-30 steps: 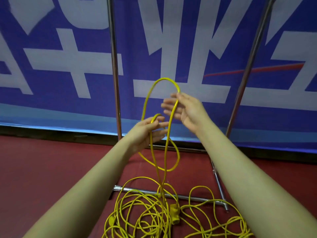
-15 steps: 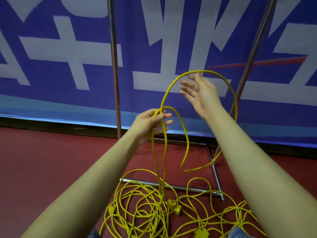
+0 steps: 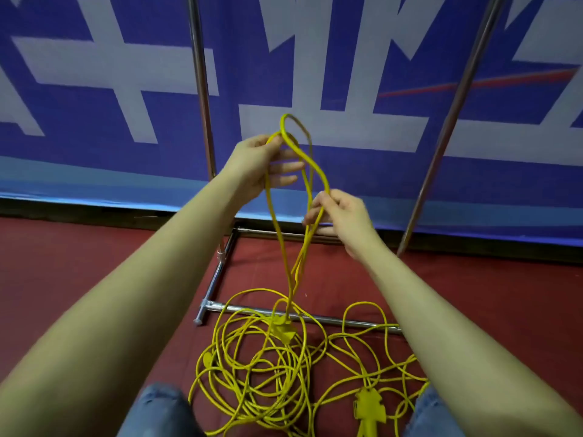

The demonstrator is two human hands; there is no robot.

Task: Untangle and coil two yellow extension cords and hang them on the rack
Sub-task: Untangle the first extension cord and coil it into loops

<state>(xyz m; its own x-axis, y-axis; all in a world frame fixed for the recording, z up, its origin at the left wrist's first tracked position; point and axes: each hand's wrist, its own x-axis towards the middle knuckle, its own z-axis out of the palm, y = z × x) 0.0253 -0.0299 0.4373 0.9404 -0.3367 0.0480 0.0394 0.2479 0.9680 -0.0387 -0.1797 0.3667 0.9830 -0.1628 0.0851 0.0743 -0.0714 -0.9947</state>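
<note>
My left hand point(image 3: 268, 162) holds the top of a few yellow cord loops point(image 3: 295, 137) in front of the blue banner. Below and to its right, my right hand point(image 3: 337, 216) pinches a strand point(image 3: 315, 222) of the same cord. The strands hang down to a tangled pile of yellow extension cord point(image 3: 262, 373) on the red floor. A yellow socket block point(image 3: 282, 331) lies in the pile, and a yellow plug end point(image 3: 369, 411) sits at the lower right. The metal rack point(image 3: 202, 89) stands behind the pile, with its base bar point(image 3: 315, 318) under the cord.
The rack's second upright point(image 3: 451, 121) slants at the right. A blue banner point(image 3: 94, 121) with white letters covers the wall behind. My knees in jeans point(image 3: 157, 411) show at the bottom edge. Red floor point(image 3: 79, 263) spreads to the left.
My right hand came down from beside the big loop and now pinches a lower strand. The wide loop has narrowed into my left hand's bundle. The view tilted down.
</note>
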